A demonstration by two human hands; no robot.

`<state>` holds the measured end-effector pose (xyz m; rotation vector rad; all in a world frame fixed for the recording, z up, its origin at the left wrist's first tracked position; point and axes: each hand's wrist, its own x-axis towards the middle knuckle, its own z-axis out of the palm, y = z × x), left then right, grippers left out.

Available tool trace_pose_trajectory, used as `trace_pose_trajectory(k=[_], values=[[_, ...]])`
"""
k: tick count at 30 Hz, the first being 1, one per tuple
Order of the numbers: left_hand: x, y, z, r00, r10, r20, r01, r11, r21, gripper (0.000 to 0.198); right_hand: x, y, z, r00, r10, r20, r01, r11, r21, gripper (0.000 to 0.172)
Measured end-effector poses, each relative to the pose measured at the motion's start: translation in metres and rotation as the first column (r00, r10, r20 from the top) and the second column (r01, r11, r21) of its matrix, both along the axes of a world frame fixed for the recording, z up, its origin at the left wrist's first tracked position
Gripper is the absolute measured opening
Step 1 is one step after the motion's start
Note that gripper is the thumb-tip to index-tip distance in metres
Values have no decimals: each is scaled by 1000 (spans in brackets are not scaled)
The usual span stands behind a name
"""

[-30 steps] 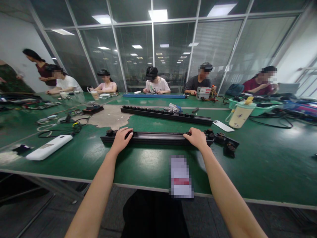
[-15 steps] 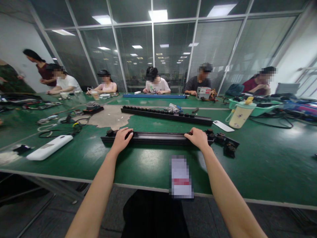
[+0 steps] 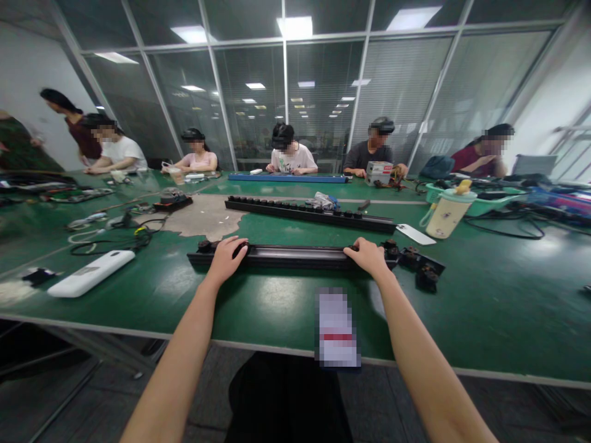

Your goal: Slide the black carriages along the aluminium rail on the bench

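Observation:
A long black rail (image 3: 295,256) lies lengthwise in front of me on the table. My left hand (image 3: 226,257) is closed over its left part, thumb at the near side by a small black block. Near the other end my right hand (image 3: 367,255) grips the rail, thumb pointing inward along its top. Between the hands the channel shows a smooth, shiny strip. Small black blocks (image 3: 391,247) sit at the right end, and a loose black block (image 3: 427,278) rests just beyond it. The fingertips of both hands are partly hidden behind the rail.
Behind lies a second black rail (image 3: 309,212) lined with blocks. A phone (image 3: 337,326) lies at the near edge, a white device (image 3: 92,274) to the left. On the right are a white phone (image 3: 415,234) and a tumbler (image 3: 450,214). Several people sit across the table (image 3: 277,301).

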<state>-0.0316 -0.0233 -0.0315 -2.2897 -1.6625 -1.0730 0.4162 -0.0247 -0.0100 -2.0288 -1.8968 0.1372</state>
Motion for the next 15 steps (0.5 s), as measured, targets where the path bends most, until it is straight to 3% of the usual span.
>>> trace_pose_trajectory(k=[5, 15], values=[[0, -1, 0, 1000, 5, 8, -5, 1000, -4, 52, 2, 3, -5, 999, -44, -26, 43, 998, -37, 38], [1, -2, 1, 1000, 9, 12, -9, 1000, -17, 53, 0, 3, -6, 998, -49, -27, 51, 996, 71, 31]])
